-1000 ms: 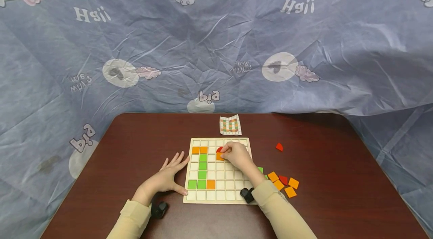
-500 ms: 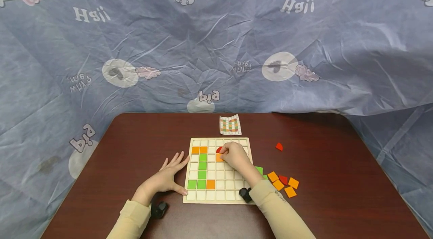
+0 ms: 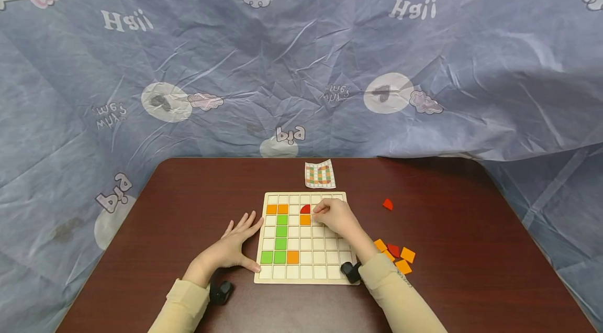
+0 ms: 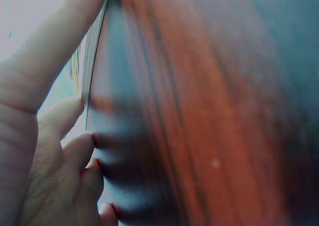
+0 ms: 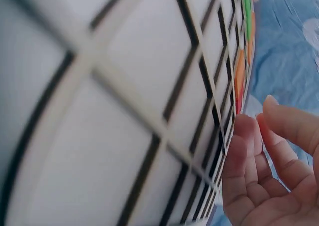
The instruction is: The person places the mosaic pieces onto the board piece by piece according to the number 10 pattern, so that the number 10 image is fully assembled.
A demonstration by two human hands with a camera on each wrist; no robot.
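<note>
A pale wooden grid board [image 3: 306, 272] lies on the dark table. My left hand [image 3: 228, 249] is spread along its left side, with thumb and fingertips at the edge. An orange square tile [image 3: 305, 220] sits in a cell right below a red quarter-round tile [image 3: 305, 209]. Just right of these two, my right hand [image 3: 336, 215] hovers close over the board. Its thumb and fingers [image 5: 234, 156] are loosely bent, with nothing between them in the right wrist view. Green tiles [image 3: 281, 231] form a column on the board's left part, with orange tiles [image 3: 271, 209] near its top.
Beyond the board lies a small paper pattern card [image 3: 319, 174]. A lone red quarter-round piece [image 3: 388, 204] rests to the right. Nearer, several loose orange tiles [image 3: 408, 255] and a red piece [image 3: 393, 250] lie partly behind the right forearm. A patterned blue cloth [image 3: 301, 60] hangs behind the table.
The right hand has let go of the orange tile, which stays in its cell below the red piece, and has drawn slightly right. The left hand has kept its place.
</note>
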